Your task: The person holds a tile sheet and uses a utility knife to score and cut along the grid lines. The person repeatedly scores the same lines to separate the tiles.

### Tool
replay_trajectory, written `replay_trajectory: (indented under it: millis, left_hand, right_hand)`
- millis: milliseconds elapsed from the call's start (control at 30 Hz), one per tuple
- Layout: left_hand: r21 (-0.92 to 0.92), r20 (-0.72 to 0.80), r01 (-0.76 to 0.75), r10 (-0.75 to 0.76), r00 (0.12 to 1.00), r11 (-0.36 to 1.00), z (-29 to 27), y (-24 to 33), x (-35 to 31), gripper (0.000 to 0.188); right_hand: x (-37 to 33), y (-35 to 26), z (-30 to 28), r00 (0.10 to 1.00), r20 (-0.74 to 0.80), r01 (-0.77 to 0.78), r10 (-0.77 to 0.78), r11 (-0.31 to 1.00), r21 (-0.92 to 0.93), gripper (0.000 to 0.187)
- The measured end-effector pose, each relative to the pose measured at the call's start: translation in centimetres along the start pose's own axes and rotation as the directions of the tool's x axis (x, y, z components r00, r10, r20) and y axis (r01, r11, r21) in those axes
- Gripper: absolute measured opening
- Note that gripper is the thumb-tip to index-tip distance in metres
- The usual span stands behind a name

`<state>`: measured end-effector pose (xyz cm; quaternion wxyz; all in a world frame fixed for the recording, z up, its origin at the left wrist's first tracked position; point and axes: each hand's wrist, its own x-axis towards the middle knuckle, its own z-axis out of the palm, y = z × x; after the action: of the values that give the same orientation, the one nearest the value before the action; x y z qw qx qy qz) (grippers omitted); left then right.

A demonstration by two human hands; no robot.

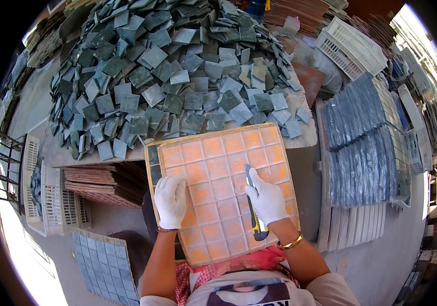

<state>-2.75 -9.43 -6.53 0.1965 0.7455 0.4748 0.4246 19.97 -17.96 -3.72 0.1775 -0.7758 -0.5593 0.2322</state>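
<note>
In front of me, a square orange grid tray with pale lines between its cells lies tilted at the table's near edge. Dark green tiles show from under its left side. My left hand, in a white glove, is closed at the tray's left edge, with its fingertips on the orange surface. A yellow and black utility knife is gripped in my gloved right hand, over the right part of the tray. The knife's grey front end points away from me.
A large heap of green-grey square tiles covers the table beyond the tray. Stacked tile sheets stand at the right, near white crates. At the left are another crate, reddish stacked panels and a tiled sheet.
</note>
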Motion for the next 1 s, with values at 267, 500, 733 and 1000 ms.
replay_trajectory:
  millis: [267, 500, 733, 1000]
  left_hand:
    - [0.002, 0.007, 0.037, -0.037, 0.999, 0.999, -0.4, -0.4, -0.3, 0.006]
    - [-0.013, -0.024, 0.006, -0.006, 1.000, 1.000, -0.4, -0.3, -0.5, 0.008]
    - [-0.035, 0.020, 0.061, -0.061, 0.998, 0.998, -0.5, -0.1, -0.4, 0.008]
    - [-0.129, -0.019, 0.045, -0.048, 0.999, 0.991, -0.6, -0.3, -0.3, 0.010]
  right_hand:
    - [-0.2, -0.4, -0.7, 0.997, -0.004, -0.069, 0.071, 0.976, 0.208, 0.047]
    - [-1.0, -1.4, 0.8, 0.997, 0.079, 0.015, -0.020, 0.998, 0.064, 0.051]
    - [-0.3, -1.4, -0.8, 0.995, 0.103, -0.011, -0.002, 0.992, 0.122, 0.052]
    - [-1.8, 1.2, -5.2, 0.987, 0.019, -0.155, 0.159, 0.913, 0.378, 0.052]
